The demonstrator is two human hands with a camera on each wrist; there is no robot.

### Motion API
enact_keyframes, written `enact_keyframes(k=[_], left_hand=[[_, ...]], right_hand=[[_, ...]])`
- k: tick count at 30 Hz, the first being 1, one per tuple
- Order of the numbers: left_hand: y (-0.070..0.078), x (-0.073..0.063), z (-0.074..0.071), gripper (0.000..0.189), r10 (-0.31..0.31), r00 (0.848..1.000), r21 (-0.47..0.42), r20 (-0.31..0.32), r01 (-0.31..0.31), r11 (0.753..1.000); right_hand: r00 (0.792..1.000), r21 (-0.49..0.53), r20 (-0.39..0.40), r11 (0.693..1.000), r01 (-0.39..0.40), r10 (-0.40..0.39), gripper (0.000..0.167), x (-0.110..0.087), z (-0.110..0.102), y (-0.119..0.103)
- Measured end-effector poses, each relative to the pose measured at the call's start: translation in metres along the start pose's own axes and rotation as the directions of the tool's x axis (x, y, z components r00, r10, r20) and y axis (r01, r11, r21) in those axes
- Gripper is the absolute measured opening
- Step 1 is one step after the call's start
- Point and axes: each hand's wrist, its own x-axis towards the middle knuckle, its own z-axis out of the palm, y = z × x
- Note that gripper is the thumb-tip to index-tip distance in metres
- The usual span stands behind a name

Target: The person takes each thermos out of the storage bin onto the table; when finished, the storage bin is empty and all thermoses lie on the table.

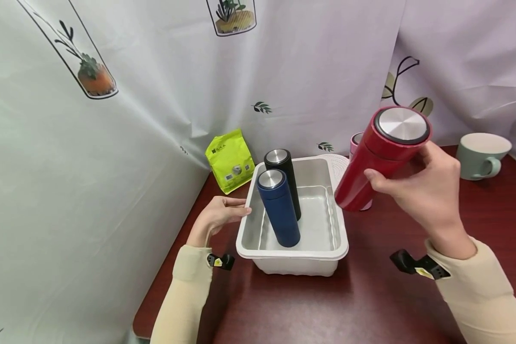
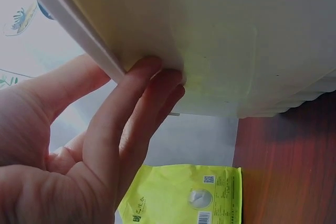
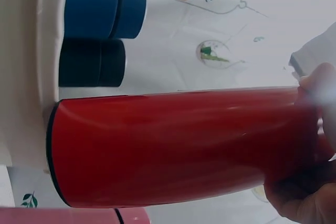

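My right hand (image 1: 434, 191) grips a red thermos bottle (image 1: 380, 162) near its silver-topped lid, holding it tilted in the air by the right rim of a white plastic bin (image 1: 292, 255). In the right wrist view the bottle's dark base is close to the bin's rim. My left hand (image 1: 220, 213) pinches the bin's left rim, thumb over the edge and fingers beneath on the outer wall, as the left wrist view shows. Inside the bin, a blue thermos bottle (image 1: 280, 210) and a black thermos bottle (image 1: 285, 167) stand on the left side, the black one behind.
A pink bottle (image 1: 356, 139) stands behind the red one, mostly hidden. At the right is a green mug (image 1: 477, 157). A lime-green pouch (image 1: 231, 162) leans on the curtain at the back left. Part of a white woven mat (image 1: 338, 165) shows behind the bin.
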Motion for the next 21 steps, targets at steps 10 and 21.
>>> enact_keyframes(k=[10,21], left_hand=[[-0.002,0.000,0.000,0.051,0.010,1.000,-0.008,0.009,-0.010,1.000],[-0.002,-0.002,0.000,0.052,0.023,1.000,-0.005,0.016,-0.023,1.000]], right_hand=[[1.000,-0.086,0.027,0.996,-0.004,0.006,0.055,-0.004,-0.008,0.020],[0.995,-0.176,0.044,0.981,-0.079,0.088,0.051,-0.010,-0.013,0.041]])
